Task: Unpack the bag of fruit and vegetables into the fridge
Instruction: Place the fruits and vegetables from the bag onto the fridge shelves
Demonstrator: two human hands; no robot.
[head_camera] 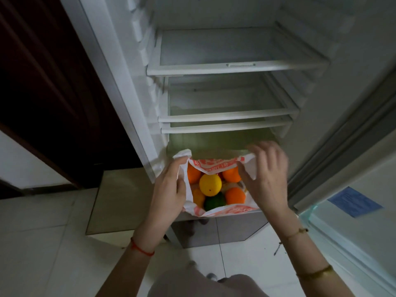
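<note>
A white plastic bag with red print [222, 166] sits open at the bottom front of the open fridge. Inside it lie a yellow lemon [210, 185], several oranges [235, 196] and a green fruit [214, 203]. My left hand [169, 189] grips the bag's left rim and holds it apart. My right hand [265, 174] pinches the bag's right rim, fingers blurred. The fridge shelves [233, 68] above hold nothing.
The fridge door [364, 146] stands open on the right with a blue sticker [354, 201]. A dark wooden door [42, 93] is on the left. A grey freezer drawer front [218, 230] sits under the bag, above a pale tiled floor.
</note>
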